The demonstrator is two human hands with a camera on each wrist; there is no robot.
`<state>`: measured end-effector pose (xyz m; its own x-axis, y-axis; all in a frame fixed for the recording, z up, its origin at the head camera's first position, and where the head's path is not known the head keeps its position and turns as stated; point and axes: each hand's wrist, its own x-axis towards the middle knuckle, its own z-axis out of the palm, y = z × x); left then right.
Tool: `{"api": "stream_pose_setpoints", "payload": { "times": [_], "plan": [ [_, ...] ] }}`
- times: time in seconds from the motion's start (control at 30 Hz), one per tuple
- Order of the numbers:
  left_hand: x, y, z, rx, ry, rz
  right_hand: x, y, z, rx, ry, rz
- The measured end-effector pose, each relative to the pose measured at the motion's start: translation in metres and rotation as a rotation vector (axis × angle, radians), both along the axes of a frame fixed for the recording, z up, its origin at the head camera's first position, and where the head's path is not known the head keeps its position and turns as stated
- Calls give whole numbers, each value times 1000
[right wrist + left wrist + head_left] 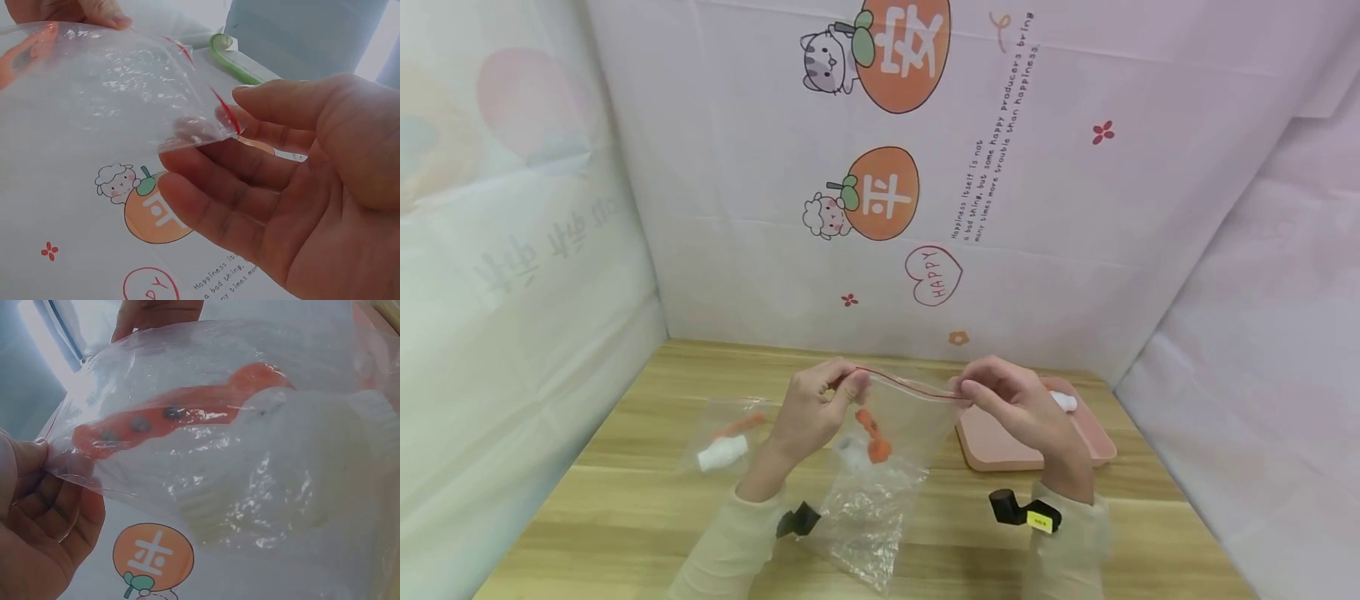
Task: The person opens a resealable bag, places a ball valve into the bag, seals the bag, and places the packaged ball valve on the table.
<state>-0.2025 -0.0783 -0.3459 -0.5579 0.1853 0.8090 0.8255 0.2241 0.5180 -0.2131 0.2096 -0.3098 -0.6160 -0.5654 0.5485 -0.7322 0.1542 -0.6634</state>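
A clear zip bag [904,429] with a red seal line hangs between my two hands. My left hand [812,406] pinches the left end of its top edge between thumb and fingers. At the opposite top corner, my right hand [1018,407] holds the bag, its thumb in front and fingertips behind the film [199,132]. Inside lie an orange elongated piece [169,415] with dark round spots and a white piece [300,456] with ribbed ends, blurred by the film. The bag's crinkled lower part hangs down over the table.
Another clear bag [694,425] lies on the wooden table [625,508] at left, with a white piece [722,452] and an orange strip [741,425]. Behind my right hand sits a pink tray [992,442] holding a white and orange item [1063,401]. Printed cloth walls surround the table.
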Motion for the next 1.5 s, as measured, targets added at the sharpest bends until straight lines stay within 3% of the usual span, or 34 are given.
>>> {"api": "stream_pose_setpoints", "payload": {
  "times": [0.17, 0.4, 0.6, 0.93, 1.13, 1.5],
  "plan": [
    [-1, 1, -3, -13, 5, -1, 3, -11, 6, 68, 17, -29],
    [-5, 4, -6, -94, 9, 0, 11, -31, 9, 263, 90, -161],
    [-5, 9, -5, -154, 36, -28, 14, -43, 5, 288, 146, -200],
    [-5, 14, -8, -202, 5, -89, 14, -49, -7, 301, 122, -196],
    [-5, 15, -9, -220, 4, -88, 11, -53, -8, 260, 127, -124],
    [-4, 15, -12, -237, -20, -87, 8, -60, -11, 240, 122, -66]
  ]
}}
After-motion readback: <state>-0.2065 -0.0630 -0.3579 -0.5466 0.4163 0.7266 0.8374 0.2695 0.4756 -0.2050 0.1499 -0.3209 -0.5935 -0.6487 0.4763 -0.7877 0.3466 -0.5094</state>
